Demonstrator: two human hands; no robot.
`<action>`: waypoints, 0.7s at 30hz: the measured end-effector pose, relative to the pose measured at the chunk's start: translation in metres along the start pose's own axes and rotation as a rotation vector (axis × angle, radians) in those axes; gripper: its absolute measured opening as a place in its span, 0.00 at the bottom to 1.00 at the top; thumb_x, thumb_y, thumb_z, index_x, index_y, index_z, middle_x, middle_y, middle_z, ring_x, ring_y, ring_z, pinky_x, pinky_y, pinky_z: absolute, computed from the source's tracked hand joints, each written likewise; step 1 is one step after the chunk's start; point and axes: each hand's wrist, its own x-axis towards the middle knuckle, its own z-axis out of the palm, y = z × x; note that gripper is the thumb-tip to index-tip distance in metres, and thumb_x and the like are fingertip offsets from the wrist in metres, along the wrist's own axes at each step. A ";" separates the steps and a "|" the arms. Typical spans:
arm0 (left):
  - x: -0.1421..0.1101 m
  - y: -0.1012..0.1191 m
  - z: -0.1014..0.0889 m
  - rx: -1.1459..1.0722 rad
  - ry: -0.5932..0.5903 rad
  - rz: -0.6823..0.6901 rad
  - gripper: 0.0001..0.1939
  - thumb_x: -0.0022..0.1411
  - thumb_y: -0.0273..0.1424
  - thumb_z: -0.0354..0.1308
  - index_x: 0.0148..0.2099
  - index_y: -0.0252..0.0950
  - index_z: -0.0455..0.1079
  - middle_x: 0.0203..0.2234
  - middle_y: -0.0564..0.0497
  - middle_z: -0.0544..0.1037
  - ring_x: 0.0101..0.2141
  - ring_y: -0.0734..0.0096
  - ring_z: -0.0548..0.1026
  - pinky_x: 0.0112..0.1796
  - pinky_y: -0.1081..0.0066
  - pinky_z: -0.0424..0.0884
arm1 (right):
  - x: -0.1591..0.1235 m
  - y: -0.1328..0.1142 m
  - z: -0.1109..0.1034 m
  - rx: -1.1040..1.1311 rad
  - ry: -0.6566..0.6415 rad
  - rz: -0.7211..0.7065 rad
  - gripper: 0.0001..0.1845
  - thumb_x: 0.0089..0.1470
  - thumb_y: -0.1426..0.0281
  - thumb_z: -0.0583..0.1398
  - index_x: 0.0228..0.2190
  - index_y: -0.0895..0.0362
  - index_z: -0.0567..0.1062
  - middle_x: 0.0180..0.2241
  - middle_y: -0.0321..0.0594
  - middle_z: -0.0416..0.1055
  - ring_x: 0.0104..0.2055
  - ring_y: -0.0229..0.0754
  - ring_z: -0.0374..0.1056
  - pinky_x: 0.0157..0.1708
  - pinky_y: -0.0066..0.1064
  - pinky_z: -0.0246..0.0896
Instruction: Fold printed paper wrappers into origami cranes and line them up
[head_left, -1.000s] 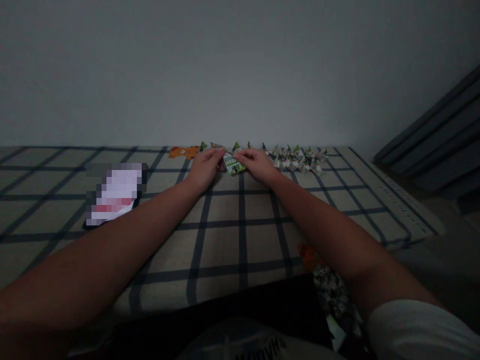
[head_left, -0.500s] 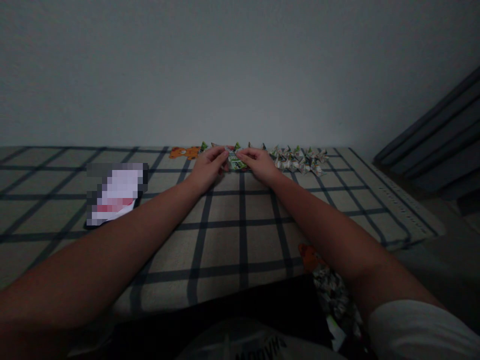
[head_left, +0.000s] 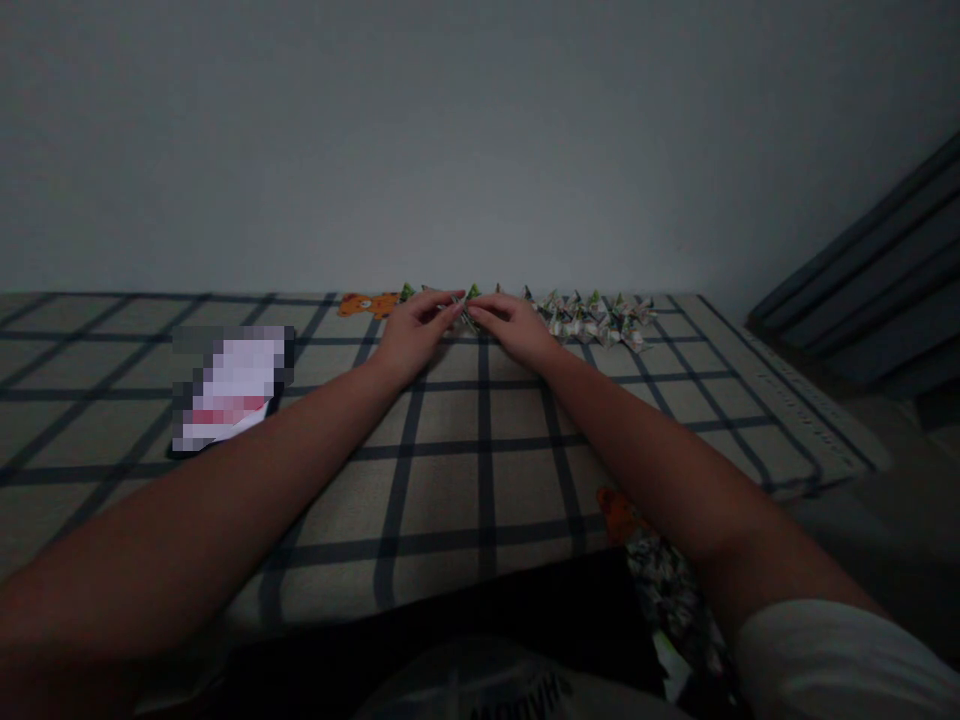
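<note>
In the head view, my left hand (head_left: 416,332) and my right hand (head_left: 517,328) meet near the far edge of the cloth-covered table. Thumbs and fingers of both are closed on a small piece of printed paper (head_left: 468,319) between them. Only a thin, narrow part of that paper shows; my fingers hide the rest. Behind and to the right of my hands lie several pointed folded-paper pieces (head_left: 592,325) in white, green and dark print, set close together in rows.
A checked tablecloth (head_left: 442,490) covers the table, with an orange bear print (head_left: 367,303) at the back. On the left lies a phone (head_left: 244,380) with a lit, blurred screen. More folded paper (head_left: 671,590) is by my right forearm. A grey wall (head_left: 480,150) stands behind; a dark curtain (head_left: 885,270) hangs right.
The paper's flat green printed face showed between my hands before; now it is turned or folded so only a narrow part shows. My fingertips have come slightly closer together.
</note>
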 end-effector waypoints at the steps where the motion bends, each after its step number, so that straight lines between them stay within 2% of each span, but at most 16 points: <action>1: 0.000 0.001 0.000 0.015 -0.004 0.011 0.21 0.61 0.47 0.63 0.47 0.38 0.80 0.43 0.45 0.82 0.44 0.62 0.76 0.46 0.64 0.72 | 0.000 0.001 0.000 -0.013 -0.008 -0.019 0.11 0.60 0.62 0.64 0.40 0.54 0.83 0.44 0.42 0.79 0.48 0.42 0.73 0.56 0.39 0.64; 5: 0.000 0.004 -0.002 0.057 -0.021 0.048 0.17 0.62 0.44 0.62 0.45 0.38 0.80 0.43 0.46 0.82 0.46 0.63 0.76 0.52 0.61 0.70 | 0.001 0.004 0.001 -0.042 0.005 -0.074 0.10 0.59 0.62 0.64 0.38 0.54 0.82 0.42 0.43 0.79 0.48 0.43 0.72 0.55 0.40 0.63; 8: 0.001 0.003 -0.004 0.076 0.005 0.082 0.14 0.61 0.43 0.64 0.39 0.38 0.80 0.40 0.47 0.81 0.43 0.64 0.76 0.50 0.62 0.70 | 0.000 0.004 0.001 -0.039 0.032 -0.062 0.11 0.57 0.60 0.65 0.37 0.55 0.80 0.41 0.43 0.78 0.46 0.43 0.72 0.54 0.40 0.64; 11: 0.002 0.001 -0.003 0.081 0.062 0.094 0.13 0.57 0.42 0.66 0.33 0.37 0.76 0.35 0.48 0.80 0.40 0.65 0.75 0.46 0.64 0.70 | -0.001 0.003 0.001 -0.021 0.075 0.010 0.13 0.54 0.59 0.66 0.34 0.55 0.76 0.37 0.40 0.76 0.42 0.42 0.70 0.49 0.38 0.65; 17: -0.001 -0.001 0.000 -0.036 0.037 -0.099 0.16 0.55 0.44 0.68 0.35 0.37 0.74 0.29 0.50 0.77 0.31 0.69 0.72 0.34 0.69 0.67 | -0.002 -0.003 0.002 0.048 0.073 0.067 0.15 0.52 0.60 0.66 0.31 0.54 0.68 0.33 0.35 0.70 0.37 0.39 0.67 0.43 0.34 0.65; 21: -0.003 0.001 0.001 0.071 0.067 -0.125 0.15 0.54 0.43 0.68 0.34 0.38 0.73 0.21 0.54 0.70 0.24 0.72 0.65 0.27 0.71 0.59 | -0.004 -0.005 0.005 0.110 0.046 0.105 0.17 0.52 0.58 0.66 0.29 0.54 0.65 0.30 0.34 0.67 0.35 0.38 0.67 0.37 0.32 0.66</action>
